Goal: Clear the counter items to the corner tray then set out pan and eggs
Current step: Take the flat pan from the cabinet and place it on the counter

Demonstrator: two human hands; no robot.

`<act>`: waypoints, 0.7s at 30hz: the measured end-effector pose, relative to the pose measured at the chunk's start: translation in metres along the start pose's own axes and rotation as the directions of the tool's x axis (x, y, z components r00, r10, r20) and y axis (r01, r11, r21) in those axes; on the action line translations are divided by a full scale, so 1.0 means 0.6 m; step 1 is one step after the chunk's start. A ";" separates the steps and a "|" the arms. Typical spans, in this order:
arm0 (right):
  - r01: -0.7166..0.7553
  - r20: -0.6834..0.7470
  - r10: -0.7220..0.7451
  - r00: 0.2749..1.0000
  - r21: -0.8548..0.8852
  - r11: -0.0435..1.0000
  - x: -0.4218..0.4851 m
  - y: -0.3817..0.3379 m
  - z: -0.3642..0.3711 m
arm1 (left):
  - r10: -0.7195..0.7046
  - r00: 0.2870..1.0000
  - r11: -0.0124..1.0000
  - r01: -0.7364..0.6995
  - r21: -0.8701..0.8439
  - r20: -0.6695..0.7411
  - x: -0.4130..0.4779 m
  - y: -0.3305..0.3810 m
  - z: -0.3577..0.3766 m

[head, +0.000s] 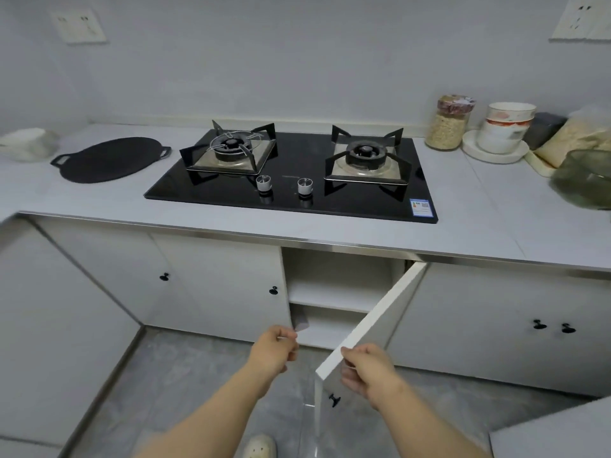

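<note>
Below hob: cabinet door stands open. Your right hand grips its upper edge, fingers wrapped over it. Your left hand is at the opening, fingers curled; cannot tell whether they pinch anything. Pan lies flat on tabletop, left of hob. Judge it heavy, stiff and shallow, with no long handle; take both small end lugs. Eggs not in view. Expect them fragile, so cradle loosely.
</note>
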State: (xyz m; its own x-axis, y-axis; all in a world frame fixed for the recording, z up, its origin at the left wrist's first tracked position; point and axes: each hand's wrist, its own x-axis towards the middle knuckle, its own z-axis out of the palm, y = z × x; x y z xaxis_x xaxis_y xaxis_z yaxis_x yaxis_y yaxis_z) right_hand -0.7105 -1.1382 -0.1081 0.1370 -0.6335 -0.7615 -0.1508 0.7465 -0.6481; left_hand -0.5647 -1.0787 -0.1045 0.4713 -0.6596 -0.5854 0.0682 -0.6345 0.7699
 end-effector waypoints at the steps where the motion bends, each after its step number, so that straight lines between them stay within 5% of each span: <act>1: -0.014 0.005 0.014 1.000 -0.043 0.999 0.006 -0.007 0.021 | -0.017 1.000 1.000 0.017 -0.008 -0.013 0.013 0.002 -0.017; 13: -0.027 -0.089 0.023 0.996 -0.051 0.998 0.108 -0.124 0.216 | 0.013 0.999 0.999 -0.014 0.039 0.045 0.170 0.103 -0.158; 21: 0.047 -0.110 -0.031 0.993 0.144 0.988 0.136 -0.161 0.253 | -0.040 0.992 0.996 0.030 0.082 0.122 0.235 0.124 -0.187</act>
State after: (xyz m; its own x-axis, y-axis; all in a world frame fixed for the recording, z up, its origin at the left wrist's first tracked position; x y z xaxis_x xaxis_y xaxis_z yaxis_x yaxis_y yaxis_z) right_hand -0.5364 -1.2310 -0.1065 0.0330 -0.6752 -0.7369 -0.0018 0.7373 -0.6756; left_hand -0.3943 -1.1740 -0.1013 0.3574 -0.6777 -0.6426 0.0102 -0.6852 0.7283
